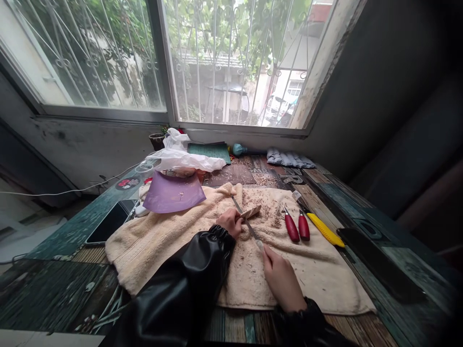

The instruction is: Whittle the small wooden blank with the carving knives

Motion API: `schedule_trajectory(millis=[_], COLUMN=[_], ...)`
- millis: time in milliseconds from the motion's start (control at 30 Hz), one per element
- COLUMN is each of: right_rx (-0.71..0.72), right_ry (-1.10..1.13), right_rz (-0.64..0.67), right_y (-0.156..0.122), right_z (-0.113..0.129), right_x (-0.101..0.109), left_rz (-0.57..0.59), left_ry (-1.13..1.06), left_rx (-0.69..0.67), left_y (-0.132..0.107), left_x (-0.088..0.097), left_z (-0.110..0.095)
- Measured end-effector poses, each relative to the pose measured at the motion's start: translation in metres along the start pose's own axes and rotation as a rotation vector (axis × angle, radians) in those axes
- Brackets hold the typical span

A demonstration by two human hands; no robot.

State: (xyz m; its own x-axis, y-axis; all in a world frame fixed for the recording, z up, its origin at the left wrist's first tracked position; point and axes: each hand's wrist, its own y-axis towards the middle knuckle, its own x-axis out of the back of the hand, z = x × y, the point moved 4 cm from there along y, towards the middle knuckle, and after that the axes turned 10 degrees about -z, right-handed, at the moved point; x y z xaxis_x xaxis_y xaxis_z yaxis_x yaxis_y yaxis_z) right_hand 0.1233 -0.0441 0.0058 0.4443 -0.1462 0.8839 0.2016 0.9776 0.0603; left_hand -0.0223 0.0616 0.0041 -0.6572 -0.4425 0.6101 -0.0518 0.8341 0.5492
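My left hand [229,221] is closed around one end of a small pale wooden piece [252,212], holding it down on a cream towel [170,241]. My right hand [280,277] grips the handle end of a long thin metal file [244,219], whose shaft lies across the wooden piece. Wood shavings [267,209] are scattered over the towel around the piece. Both arms wear black glossy sleeves.
Two red-handled tools [297,226] and a yellow utility knife [324,229] lie on the towel's right. A purple sheet [173,195], white plastic bag [184,156], phone [110,221], green mat [210,152], long dark strip [379,262] and grey gloves [289,159] sit on the table below a barred window.
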Motion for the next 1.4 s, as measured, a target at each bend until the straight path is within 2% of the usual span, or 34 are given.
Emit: schedule_trajectory(millis=[100, 167, 300, 433, 500, 600, 733, 933, 1067, 1233, 1400], right_rx=[-0.030, -0.022, 0.036, 0.031, 0.034, 0.028, -0.009, 0.006, 0.009, -0.007, -0.049], right_ry=[-0.028, -0.035, -0.034, -0.072, -0.046, -0.005, 0.004, 0.080, 0.145, 0.206, 0.178], right_rz=[0.009, 0.001, -0.032, -0.039, -0.039, -0.016, -0.003, -0.028, -0.044, 0.004, -0.019], right_y=[-0.012, -0.009, 0.013, 0.026, 0.020, 0.004, -0.009, 0.015, 0.024, 0.005, -0.003], right_z=[-0.015, -0.015, 0.009, 0.028, 0.025, 0.009, -0.011, 0.007, 0.017, 0.002, -0.009], right_x=[0.006, 0.009, 0.006, -0.001, -0.002, 0.001, 0.008, 0.000, -0.006, -0.005, 0.003], left_rz=[0.020, 0.039, 0.084, 0.022, -0.003, -0.021, 0.020, 0.083, 0.025, -0.009, 0.028], left_ry=[-0.037, -0.088, -0.160, -0.061, -0.009, 0.014, -0.078, -0.144, -0.035, 0.012, -0.116], left_rx=[-0.012, -0.035, -0.107, -0.052, -0.028, 0.009, -0.036, -0.100, -0.054, -0.020, -0.082], left_y=[0.002, 0.003, 0.002, 0.001, 0.000, 0.001, 0.003, 0.004, 0.001, 0.000, 0.002], left_x=[-0.001, -0.001, -0.002, -0.001, -0.002, -0.002, -0.002, 0.000, 0.001, -0.001, -0.003], left_z=[0.002, 0.003, 0.001, 0.002, 0.003, 0.004, 0.005, 0.003, 0.001, 0.000, 0.005])
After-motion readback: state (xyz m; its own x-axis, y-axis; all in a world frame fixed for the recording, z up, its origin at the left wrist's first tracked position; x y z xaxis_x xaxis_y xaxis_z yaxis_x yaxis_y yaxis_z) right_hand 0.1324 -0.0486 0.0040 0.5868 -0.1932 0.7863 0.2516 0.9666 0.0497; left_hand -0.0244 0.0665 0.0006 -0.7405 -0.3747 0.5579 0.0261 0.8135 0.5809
